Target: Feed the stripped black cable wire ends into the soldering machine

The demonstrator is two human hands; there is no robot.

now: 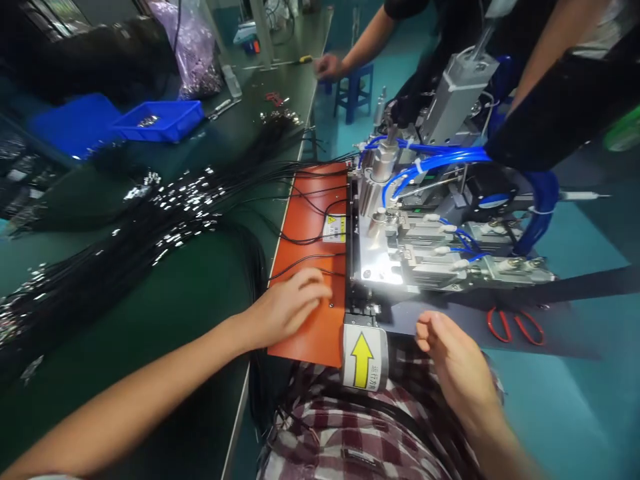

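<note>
My left hand hovers over the orange plate, fingers stretched toward the machine and somewhat apart, with nothing visible in them. Just beyond its fingertips, a black cable runs across the plate into the machine's edge. My right hand is in front of the machine, its thumb and fingers curled together; whatever they may hold is hidden. Between my hands, a label with a yellow arrow covers the machine's near end. Several more black cables cross the plate from the left.
Bundles of black cables with shiny ends lie on the green table. A blue tray holds small metal parts. Red-handled scissors lie right of the machine. Blue air hoses arch over it. Another person's hand is beyond.
</note>
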